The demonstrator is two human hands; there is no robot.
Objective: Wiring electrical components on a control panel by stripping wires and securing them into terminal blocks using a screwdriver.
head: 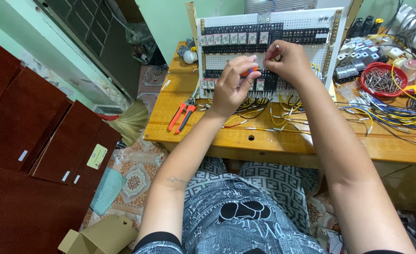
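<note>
The left hand [230, 87] grips an orange-handled screwdriver [250, 71], its tip against the white control panel [269, 51]. Just beside it, the right hand [290, 61] pinches a thin wire [276, 47] at the panel's relay rows. Orange pliers [182, 116] lie left on the wooden table [283, 141].

– How do the arms lie?

– Both bare forearms stretch forward and upward from the bottom edge, drawing together toward the middle at the top.

– And the bare left hand [231, 84]?

– Back turned toward the camera, wrist slightly bent, fingers curled inward in a closed grip.

– The bare right hand [289, 61]?

– It sits a little higher, just beside the left, knuckles up, fingers bunched with thumb and forefinger pinched together at the tips.

– Do the hands touch?

– They are very close; contact cannot be told.
</note>
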